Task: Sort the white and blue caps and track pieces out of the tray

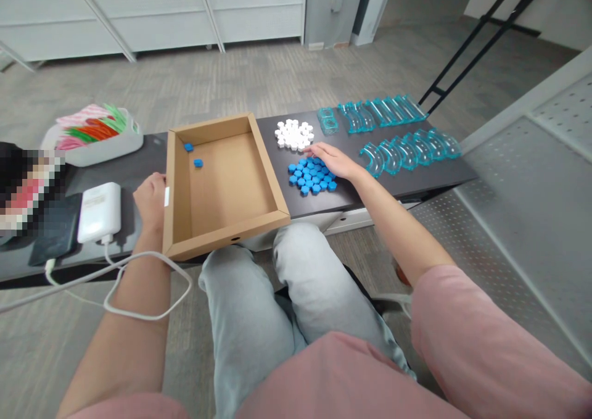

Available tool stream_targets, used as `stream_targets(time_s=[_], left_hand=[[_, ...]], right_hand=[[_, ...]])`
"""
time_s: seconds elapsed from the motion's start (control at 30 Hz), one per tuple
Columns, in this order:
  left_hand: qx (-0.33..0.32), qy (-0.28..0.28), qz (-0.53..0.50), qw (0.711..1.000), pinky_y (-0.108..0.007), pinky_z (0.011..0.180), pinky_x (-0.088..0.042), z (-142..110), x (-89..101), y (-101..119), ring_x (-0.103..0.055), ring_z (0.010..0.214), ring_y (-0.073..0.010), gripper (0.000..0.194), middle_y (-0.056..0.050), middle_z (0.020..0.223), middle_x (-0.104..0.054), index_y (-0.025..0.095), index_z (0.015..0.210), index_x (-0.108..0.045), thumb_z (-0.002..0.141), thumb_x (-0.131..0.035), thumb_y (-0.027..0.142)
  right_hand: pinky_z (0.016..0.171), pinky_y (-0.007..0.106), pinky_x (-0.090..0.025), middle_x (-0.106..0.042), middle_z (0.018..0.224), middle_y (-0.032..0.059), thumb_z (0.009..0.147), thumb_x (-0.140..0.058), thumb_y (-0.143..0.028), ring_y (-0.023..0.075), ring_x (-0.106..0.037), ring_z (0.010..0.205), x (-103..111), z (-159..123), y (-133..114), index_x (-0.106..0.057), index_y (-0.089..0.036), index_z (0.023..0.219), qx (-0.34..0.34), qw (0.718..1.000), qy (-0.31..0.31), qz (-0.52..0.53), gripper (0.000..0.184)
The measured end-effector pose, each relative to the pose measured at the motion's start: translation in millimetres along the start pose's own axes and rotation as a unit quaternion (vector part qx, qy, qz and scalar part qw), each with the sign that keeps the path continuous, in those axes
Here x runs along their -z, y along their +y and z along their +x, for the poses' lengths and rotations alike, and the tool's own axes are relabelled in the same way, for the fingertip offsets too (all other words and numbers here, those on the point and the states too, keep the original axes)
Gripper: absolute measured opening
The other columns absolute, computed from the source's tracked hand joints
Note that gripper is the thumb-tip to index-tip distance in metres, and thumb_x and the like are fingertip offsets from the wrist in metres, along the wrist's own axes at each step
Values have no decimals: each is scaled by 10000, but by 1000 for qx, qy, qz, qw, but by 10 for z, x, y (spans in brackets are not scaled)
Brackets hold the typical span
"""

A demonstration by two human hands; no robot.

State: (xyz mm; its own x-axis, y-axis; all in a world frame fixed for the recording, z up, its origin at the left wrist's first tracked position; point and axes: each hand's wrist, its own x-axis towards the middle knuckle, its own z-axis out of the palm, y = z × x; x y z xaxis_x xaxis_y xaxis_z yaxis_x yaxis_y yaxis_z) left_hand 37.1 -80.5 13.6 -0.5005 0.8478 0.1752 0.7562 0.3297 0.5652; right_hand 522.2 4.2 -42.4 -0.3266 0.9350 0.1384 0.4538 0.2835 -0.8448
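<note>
My left hand (150,200) is curled against the outer left wall of a shallow open cardboard box (272,184); what its fingers hold, if anything, is hidden. Inside the box, near its far left corner, lie a blue hexagonal piece (188,147) and a second blue piece (198,163). Over the far right edge of a heap of blue hexagonal pieces (309,175) reaches my right hand (330,158). Its fingers are stretched out to the left, and nothing shows in them. Just beyond the fingertips is a heap of white hexagonal pieces (293,135).
Clear teal plastic parts stand at the right, in a far row (383,113) and a near row of arches (411,152). At the left are a white tub (111,147) of coloured strips, a white power bank (99,212) and a dark phone (58,228). A white cable (134,314) crosses my left forearm.
</note>
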Motion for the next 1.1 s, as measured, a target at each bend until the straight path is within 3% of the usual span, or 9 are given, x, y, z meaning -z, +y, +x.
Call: stream_targets(time_s=[0.17, 0.3, 0.4, 0.5, 0.63, 0.73, 0.87, 0.97, 1.1], left_hand=[[3, -9, -11, 1000, -297, 829, -421, -16, 7, 1, -688, 1043, -261, 303, -14, 726, -631, 272, 800, -549, 1083, -468, 205], [5, -20, -43, 999, -296, 892, -441, -24, 5, 0, -700, 1079, -249, 303, -25, 820, -713, 260, 849, -591, 1107, -446, 191], [12, -20, -54, 998, -302, 913, -446, -3, -24, -32, -727, 1153, -253, 310, -66, 990, -825, 245, 890, -648, 1121, -447, 194], [15, -15, -61, 998, -307, 917, -459, 39, -81, -99, -759, 1203, -260, 330, -101, 1150, -888, 241, 936, -717, 1141, -459, 219], [13, -6, -72, 997, -329, 925, -486, 91, -175, -198, -797, 1200, -287, 372, -133, 1212, -911, 246, 983, -790, 1163, -466, 276], [8, -3, -88, 996, -349, 936, -504, 109, -237, -260, -810, 1177, -304, 421, -150, 1210, -917, 240, 1016, -836, 1184, -457, 316], [2, 6, -131, 991, -370, 965, -529, 118, -306, -322, -818, 1108, -306, 469, -138, 1161, -919, 234, 1070, -878, 1212, -448, 359], [-3, 16, -157, 987, -382, 976, -539, 123, -346, -353, -818, 1072, -308, 486, -129, 1127, -915, 233, 1087, -886, 1227, -447, 385], [-6, 26, -172, 985, -389, 984, -541, 127, -380, -375, -812, 1059, -311, 483, -120, 1098, -909, 238, 1082, -885, 1233, -455, 398]], right_hand=[[1351, 600, -601, -923, 1354, 130, 1188, -667, -797, 363, -836, 1379, 52, -64, -106, -931, -277, 1198, -23, 1000, 11, 11, 583], [1364, 591, -561, -910, 1324, 116, 1203, -590, -830, 361, -804, 1391, 58, -5, -297, -908, -285, 1217, 44, 997, 56, -26, 631], [1258, 543, -606, -894, 1292, 104, 1203, -581, -828, 340, -795, 1311, -50, 166, -551, -879, -284, 1266, 98, 993, 57, -28, 624], [1135, 501, -636, -870, 1240, 95, 1178, -690, -721, 320, -786, 1188, -342, 441, -855, -853, -279, 1274, 139, 988, 32, -59, 481], [1092, 506, -640, -845, 1283, 124, 1116, -791, -514, 329, -789, 1127, -1003, 884, -1208, -818, -245, 1283, 187, 971, -41, -142, 318], [1162, 539, -642, -812, 1487, 175, 1062, -853, -438, 384, -797, 1298, -1562, 1241, -1415, -790, -226, 1396, 185, 953, -113, -213, 401], [1302, 566, -617, -664, 1783, 224, 1068, -810, -352, 425, -734, 1563, -2139, 1697, -1667, -658, -194, 1711, 135, 937, -161, -281, 679], [1369, 618, -578, -611, 1847, 256, 1131, -709, -351, 464, -686, 1643, -2355, 1922, -1814, -596, -144, 1791, 85, 923, -192, -324, 701], [1353, 671, -577, -675, 1784, 227, 1224, -515, -334, 470, -724, 1575, -2352, 1992, -1874, -706, -185, 1654, 57, 922, -177, -341, 493]])
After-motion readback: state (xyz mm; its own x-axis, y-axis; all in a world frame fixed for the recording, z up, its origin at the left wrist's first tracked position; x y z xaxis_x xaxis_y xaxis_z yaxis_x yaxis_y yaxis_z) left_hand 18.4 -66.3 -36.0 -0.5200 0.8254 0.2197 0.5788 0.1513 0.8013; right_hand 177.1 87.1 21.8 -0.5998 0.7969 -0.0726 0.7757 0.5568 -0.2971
